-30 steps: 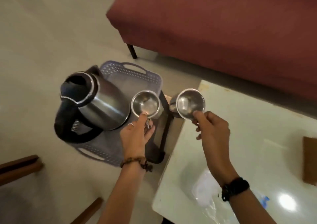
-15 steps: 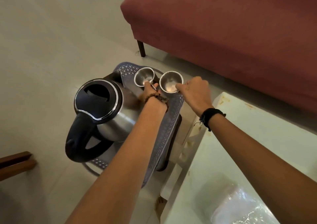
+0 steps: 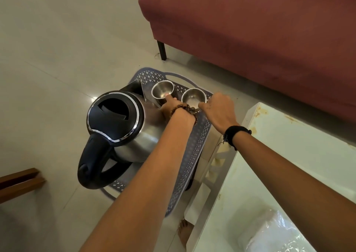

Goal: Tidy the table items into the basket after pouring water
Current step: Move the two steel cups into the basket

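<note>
My left hand (image 3: 170, 107) pinches the rim of the left steel cup (image 3: 162, 92), one fingertip hooked just inside the lip, because a cup this smooth is easiest to steer by its edge. My right hand (image 3: 218, 108) does the same with the right steel cup (image 3: 193, 98), thumb tip over the near rim; the other fingers are curled under where I cannot see them. Both cups sit upright, mouths open and dry-looking, in the far end of the grey perforated basket (image 3: 194, 155), just beyond my fingertips and close beside each other. Whether their bases already rest on the basket floor I cannot tell. I keep them at that end because the kettle (image 3: 123, 124) fills the basket's nearer part, its spout just left of my left fingers and its black handle pointing back toward me. The white table (image 3: 289, 165) lies to the right of my right wrist, with a crumpled clear plastic sheet (image 3: 277, 232) on it, probably the next thing to gather.
</note>
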A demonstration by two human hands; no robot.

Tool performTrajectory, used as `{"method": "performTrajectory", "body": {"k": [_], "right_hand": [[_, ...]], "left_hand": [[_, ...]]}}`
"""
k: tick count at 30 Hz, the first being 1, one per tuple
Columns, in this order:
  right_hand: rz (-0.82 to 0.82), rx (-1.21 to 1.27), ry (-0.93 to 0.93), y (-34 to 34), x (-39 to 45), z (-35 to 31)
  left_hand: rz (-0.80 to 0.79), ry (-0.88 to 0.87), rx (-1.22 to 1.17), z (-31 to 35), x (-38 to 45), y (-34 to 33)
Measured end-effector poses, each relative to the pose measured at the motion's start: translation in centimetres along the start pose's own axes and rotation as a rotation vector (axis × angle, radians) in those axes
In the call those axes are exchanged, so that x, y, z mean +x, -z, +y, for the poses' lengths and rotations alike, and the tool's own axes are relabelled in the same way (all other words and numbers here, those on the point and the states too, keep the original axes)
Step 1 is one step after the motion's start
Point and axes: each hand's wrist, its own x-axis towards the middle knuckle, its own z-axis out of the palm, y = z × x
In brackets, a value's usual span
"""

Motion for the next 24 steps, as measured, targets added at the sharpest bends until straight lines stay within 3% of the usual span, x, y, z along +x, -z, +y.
{"method": "performTrajectory", "body": {"k": [10, 24], "right_hand": [[-0.031, -0.073, 0.075, -1.3, 0.1, -0.4], [-0.034, 0.144, -0.054, -3.4, 1.7, -1.0]], "left_hand": [[0.195, -0.168, 0.028, -0.8, 1.9, 2.2], [0.091, -0.274, 0.037, 1.5, 5.1, 1.3]]}}
